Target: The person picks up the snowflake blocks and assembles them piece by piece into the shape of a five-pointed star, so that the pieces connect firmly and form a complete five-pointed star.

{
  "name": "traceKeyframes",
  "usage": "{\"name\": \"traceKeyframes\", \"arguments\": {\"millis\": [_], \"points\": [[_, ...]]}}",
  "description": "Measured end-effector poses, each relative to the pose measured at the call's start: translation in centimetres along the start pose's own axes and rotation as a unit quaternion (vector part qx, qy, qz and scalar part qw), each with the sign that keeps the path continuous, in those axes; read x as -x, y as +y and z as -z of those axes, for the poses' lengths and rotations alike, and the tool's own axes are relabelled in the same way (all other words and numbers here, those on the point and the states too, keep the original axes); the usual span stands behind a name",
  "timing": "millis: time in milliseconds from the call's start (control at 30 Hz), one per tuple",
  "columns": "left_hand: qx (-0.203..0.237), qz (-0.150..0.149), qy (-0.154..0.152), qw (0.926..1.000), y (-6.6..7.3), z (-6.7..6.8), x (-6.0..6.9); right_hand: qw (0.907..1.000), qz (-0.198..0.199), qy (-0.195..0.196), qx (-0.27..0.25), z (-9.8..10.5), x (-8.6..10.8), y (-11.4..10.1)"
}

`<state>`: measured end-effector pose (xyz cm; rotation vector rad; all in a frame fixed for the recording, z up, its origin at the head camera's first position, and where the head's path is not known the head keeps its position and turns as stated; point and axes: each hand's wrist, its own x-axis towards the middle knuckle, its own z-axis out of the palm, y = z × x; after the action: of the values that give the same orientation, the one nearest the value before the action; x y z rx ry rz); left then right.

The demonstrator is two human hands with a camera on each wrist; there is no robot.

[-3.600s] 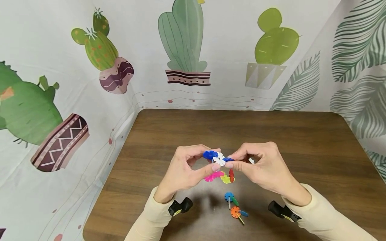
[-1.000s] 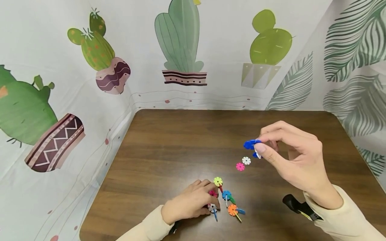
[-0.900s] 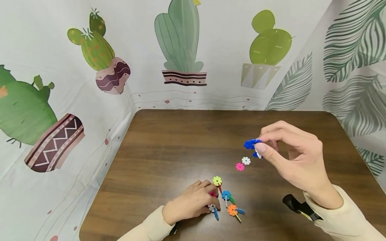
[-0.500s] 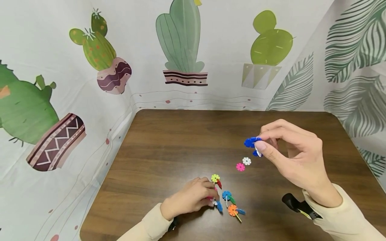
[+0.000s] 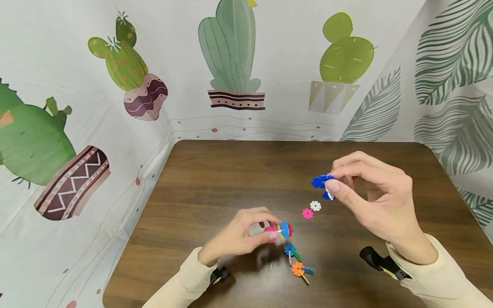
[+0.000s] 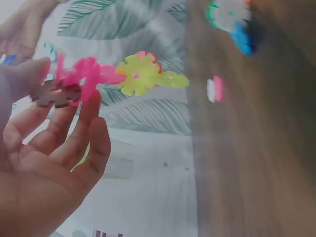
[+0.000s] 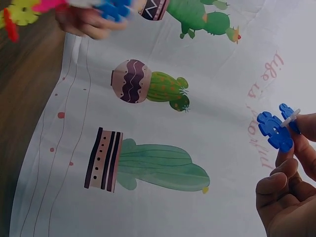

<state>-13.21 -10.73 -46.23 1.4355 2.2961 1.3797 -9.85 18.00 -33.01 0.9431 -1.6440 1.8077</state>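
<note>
In the head view my left hand (image 5: 243, 233) pinches a joined cluster of notched discs: a pink disc (image 5: 271, 233), a light blue disc (image 5: 284, 229) and a red one behind it. The left wrist view shows the same cluster stretching from my fingertips, with a yellow disc (image 6: 138, 74) and pink pieces (image 6: 85, 78). Higher up at the right, my right hand (image 5: 375, 201) pinches a small piece of blue discs (image 5: 319, 181) joined by a white one. In the right wrist view that white disc (image 7: 290, 118) sits between two blue discs (image 7: 274, 130).
On the wooden table (image 5: 215, 171) lie a loose white disc (image 5: 316, 205) and a pink disc (image 5: 307, 213). Nearer the front are a joined blue disc (image 5: 289, 250) with a green one, and an orange disc (image 5: 298, 268) with blue and yellow pieces. A patterned cloth hangs behind.
The hands have parted since the earliest frame. Over the last second my left hand has lifted the joined cluster from the table. My right hand has stayed nearly still with its blue-and-white piece.
</note>
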Motion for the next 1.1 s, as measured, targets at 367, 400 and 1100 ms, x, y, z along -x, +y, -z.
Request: {"name": "traceKeyframes", "arguments": {"millis": [367, 400, 1100], "points": [[0.135, 0.017, 0.06, 0.9888, 3.0, 1.0, -2.2, 0.9998, -0.014, -0.011, 0.001, -0.3, 0.0, -0.1], [0.147, 0.021, 0.064, 0.9868, 3.4, 1.0, -2.4, 0.9998, -0.014, -0.012, -0.001, -0.3, 0.0, 0.0], [0.218, 0.012, 0.097, 0.971, 7.2, 1.2, -4.7, 0.9993, -0.021, -0.03, 0.003, -0.8, 0.1, 0.2]]}}
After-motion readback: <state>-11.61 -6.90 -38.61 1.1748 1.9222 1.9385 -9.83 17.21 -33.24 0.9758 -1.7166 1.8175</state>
